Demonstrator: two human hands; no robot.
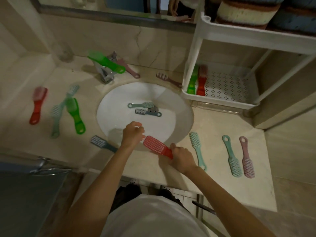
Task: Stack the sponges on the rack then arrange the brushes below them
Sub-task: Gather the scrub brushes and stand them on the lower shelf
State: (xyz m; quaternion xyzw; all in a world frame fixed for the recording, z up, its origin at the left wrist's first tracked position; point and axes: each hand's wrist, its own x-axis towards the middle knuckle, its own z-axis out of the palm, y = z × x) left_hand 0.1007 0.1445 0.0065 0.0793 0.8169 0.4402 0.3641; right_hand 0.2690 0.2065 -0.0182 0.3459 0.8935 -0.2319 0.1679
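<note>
Right hand (183, 158) grips red brush (157, 147) by handle, over sink (119, 108) rim at 6 o'clock. Left hand (132, 134), fingers curled, at bristle end; hold unclear. Basin brushes (142, 105), two, beside drain. Rack (222, 102) at 2 o'clock: shelf brushes (201, 82), green and red, side by side on lower shelf. Sponges (246, 12) on top shelf, 1 o'clock.

Sixteen brushes (231, 156) are counted: two in the rack (220, 104) at two o'clock; two in the sink (119, 120); one on the faucet (106, 76); ten on the tabletop (222, 127); one red brush (157, 147) gripped by the right hand (181, 156); two sponges (246, 12) at one o'clock.
</note>
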